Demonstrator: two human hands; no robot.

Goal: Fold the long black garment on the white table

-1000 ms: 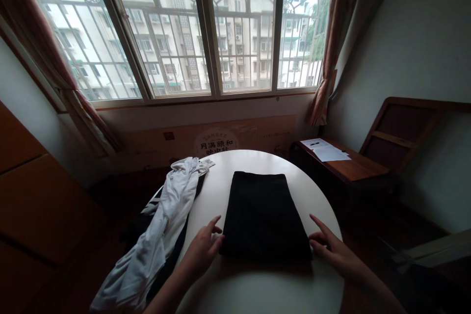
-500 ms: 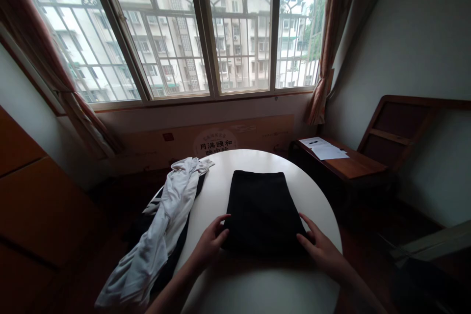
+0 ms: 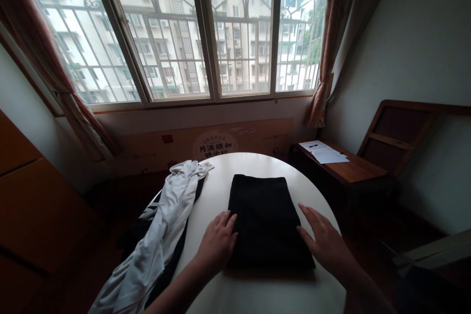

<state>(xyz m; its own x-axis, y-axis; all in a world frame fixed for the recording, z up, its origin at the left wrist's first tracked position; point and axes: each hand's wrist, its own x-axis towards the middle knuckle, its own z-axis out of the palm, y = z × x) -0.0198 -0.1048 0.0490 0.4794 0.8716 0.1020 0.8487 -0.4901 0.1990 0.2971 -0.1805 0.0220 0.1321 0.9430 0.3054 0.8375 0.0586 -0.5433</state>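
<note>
A black garment [image 3: 265, 221], folded into a flat rectangle, lies on the white round table [image 3: 206, 265]; its kind cannot be told. My left hand [image 3: 219, 238] rests at its left edge, fingertips touching the cloth and fingers fairly straight. On the other side, my right hand [image 3: 322, 235] has its thumb at the right edge and its fingers stretched out and apart over the table. Neither hand grips the cloth. Left of my left arm, a rumpled pile of white clothing [image 3: 162, 235] lies over dark cloth and hangs off the table's edge.
A wooden chair or bench [image 3: 362, 169] with papers [image 3: 324, 152] and a pen on it stands at the right. Behind the table, a long printed board [image 3: 165, 144] leans below the barred window. Orange-brown cabinet fronts [image 3: 40, 216] are at the left.
The near edge of the black garment now lies flat and closer to me. My left hand has moved slightly up and right onto its edge; the right hand's fingers have come away from it.
</note>
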